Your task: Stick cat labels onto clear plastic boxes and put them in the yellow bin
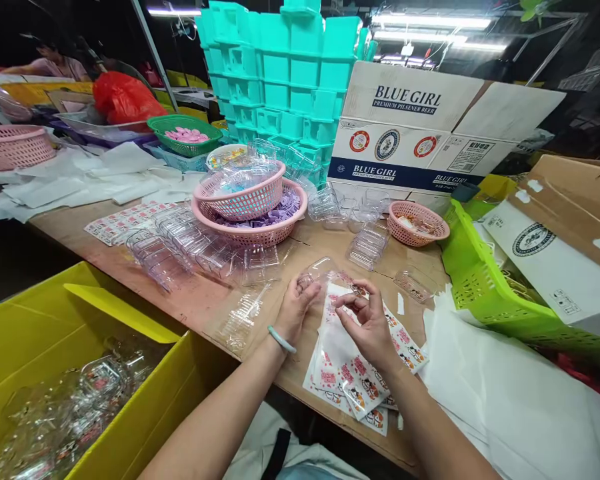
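Observation:
My left hand [299, 307], with a pale green bangle on the wrist, grips a clear plastic case [317, 270] over the middle of the table. Just right of it, my right hand [365, 320] is curled with thumb and fingers close together above the sticker sheets [350, 373]; a small sticker seems to be at its fingertips. The sheets carry red print and cartoon figures, lying in a loose pile. A clear case with a printed figure [414, 285] lies to the right. Stacked clear cases [369, 245] stand behind my hands.
Pink baskets [250, 233] hold purple pieces and clear parts; another pink basket [418, 225] is farther right. A yellow box [25, 300] of filled cases stands at left. Green crate [500, 287], white sheets [505, 387], cartons [405, 147] and turquoise crates [275, 67] surround the table. A person [60, 63] sits far left.

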Tool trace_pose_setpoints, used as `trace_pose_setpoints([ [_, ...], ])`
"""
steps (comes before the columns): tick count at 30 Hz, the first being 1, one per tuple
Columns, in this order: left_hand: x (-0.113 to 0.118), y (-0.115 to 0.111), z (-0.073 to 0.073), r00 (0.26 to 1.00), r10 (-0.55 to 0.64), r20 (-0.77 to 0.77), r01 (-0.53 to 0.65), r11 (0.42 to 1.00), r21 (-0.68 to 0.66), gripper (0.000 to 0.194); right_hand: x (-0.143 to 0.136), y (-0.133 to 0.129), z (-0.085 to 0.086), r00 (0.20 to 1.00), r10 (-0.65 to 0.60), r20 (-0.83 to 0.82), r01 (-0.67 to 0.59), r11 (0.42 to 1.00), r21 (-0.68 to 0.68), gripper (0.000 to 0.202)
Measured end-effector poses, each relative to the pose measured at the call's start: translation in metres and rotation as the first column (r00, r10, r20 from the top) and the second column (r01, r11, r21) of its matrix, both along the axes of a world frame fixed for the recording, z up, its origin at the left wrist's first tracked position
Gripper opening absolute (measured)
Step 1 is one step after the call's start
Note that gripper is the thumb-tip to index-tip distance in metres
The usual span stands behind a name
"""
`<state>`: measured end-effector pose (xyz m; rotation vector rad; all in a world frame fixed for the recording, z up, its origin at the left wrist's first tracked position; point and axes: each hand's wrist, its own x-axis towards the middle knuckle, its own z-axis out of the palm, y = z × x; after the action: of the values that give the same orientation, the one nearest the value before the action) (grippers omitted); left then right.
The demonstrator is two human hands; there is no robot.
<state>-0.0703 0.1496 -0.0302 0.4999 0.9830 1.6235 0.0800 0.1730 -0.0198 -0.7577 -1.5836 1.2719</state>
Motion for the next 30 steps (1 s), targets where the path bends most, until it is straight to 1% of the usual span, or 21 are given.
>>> trace_pose_setpoints([
  [3,-0.016,0.009,-0.008,0.990,0.134,-0.045,-0.140,0.976,-0.165,0.061,-0.003,0.010,0.008,0.993,-0.063,-0.096,0.058,0.997,-0.050,0.055],
  [6,-0.021,0.011,-0.015,0.971,0.174,-0.162,-0.206,0.955,-0.212,0.089,0.001,0.022,0.013,0.964,-0.169,-0.205,0.144,0.981,-0.131,0.064],
  [8,-0.014,0.004,-0.017,0.944,0.205,-0.259,-0.249,0.956,-0.153,0.103,0.004,0.026,0.016,0.935,-0.229,-0.272,0.180,0.964,-0.193,0.069],
  [9,-0.008,-0.001,-0.016,0.923,0.236,-0.303,-0.278,0.955,-0.103,0.103,0.006,0.026,0.018,0.920,-0.253,-0.298,0.189,0.955,-0.228,0.070],
  [11,0.008,-0.015,-0.011,0.890,0.274,-0.364,-0.290,0.957,0.010,0.093,0.007,0.022,0.022,0.898,-0.284,-0.335,0.186,0.937,-0.297,0.069],
  [12,0.016,-0.022,-0.007,0.887,0.269,-0.375,-0.267,0.962,0.057,0.087,0.006,0.018,0.024,0.891,-0.292,-0.348,0.178,0.929,-0.323,0.066],
  [14,0.030,-0.034,0.002,0.919,0.193,-0.343,-0.176,0.981,0.080,0.080,0.003,0.006,0.026,0.885,-0.304,-0.354,0.190,0.927,-0.323,0.059],
  [15,0.034,-0.037,0.007,0.944,0.140,-0.298,-0.131,0.990,0.052,0.079,0.001,0.000,0.026,0.889,-0.313,-0.334,0.225,0.934,-0.277,0.058],
  [16,0.035,-0.040,0.013,0.968,0.090,-0.235,-0.091,0.996,0.006,0.077,0.000,-0.006,0.024,0.898,-0.326,-0.294,0.281,0.941,-0.187,0.058],
  [18,0.032,-0.040,0.023,0.998,-0.029,-0.049,0.023,0.994,-0.109,0.073,0.001,-0.018,0.016,0.933,-0.326,-0.156,0.347,0.927,0.139,0.057],
  [19,0.028,-0.040,0.027,0.993,-0.105,0.062,0.113,0.982,-0.152,0.072,0.003,-0.023,0.010,0.950,-0.304,-0.067,0.308,0.890,0.337,0.055],
  [20,0.024,-0.039,0.030,0.969,-0.184,0.164,0.213,0.961,-0.177,0.073,0.006,-0.028,0.003,0.964,-0.264,0.031,0.212,0.833,0.511,0.052],
  [21,0.020,-0.039,0.032,0.934,-0.262,0.243,0.310,0.932,-0.186,0.073,0.010,-0.032,-0.004,0.967,-0.213,0.137,0.079,0.768,0.636,0.050],
  [22,0.016,-0.039,0.031,0.899,-0.325,0.292,0.387,0.904,-0.184,0.070,0.014,-0.037,-0.010,0.957,-0.157,0.243,-0.062,0.709,0.703,0.049],
  [23,0.012,-0.040,0.029,0.877,-0.364,0.314,0.431,0.884,-0.179,0.064,0.018,-0.041,-0.015,0.938,-0.104,0.330,-0.181,0.665,0.724,0.050],
  [24,0.010,-0.042,0.026,0.874,-0.372,0.314,0.437,0.883,-0.172,0.057,0.021,-0.046,-0.019,0.921,-0.071,0.383,-0.251,0.643,0.724,0.052],
  [25,0.008,-0.044,0.021,0.884,-0.362,0.297,0.421,0.892,-0.166,0.050,0.025,-0.051,-0.020,0.910,-0.060,0.409,-0.277,0.646,0.711,0.054],
  [26,0.006,-0.047,0.016,0.900,-0.343,0.267,0.392,0.906,-0.159,0.045,0.028,-0.055,-0.018,0.911,-0.079,0.405,-0.250,0.675,0.694,0.055],
  [27,0.005,-0.050,0.011,0.917,-0.330,0.226,0.367,0.918,-0.152,0.043,0.030,-0.059,-0.014,0.918,-0.132,0.375,-0.172,0.719,0.673,0.055],
  [29,0.002,-0.056,0.002,0.930,-0.350,0.115,0.365,0.919,-0.150,0.046,0.035,-0.063,-0.001,0.909,-0.314,0.274,0.096,0.797,0.596,0.044],
  [30,0.000,-0.059,-0.001,0.921,-0.385,0.058,0.389,0.909,-0.151,0.050,0.037,-0.063,0.007,0.888,-0.396,0.234,0.226,0.819,0.527,0.035],
])
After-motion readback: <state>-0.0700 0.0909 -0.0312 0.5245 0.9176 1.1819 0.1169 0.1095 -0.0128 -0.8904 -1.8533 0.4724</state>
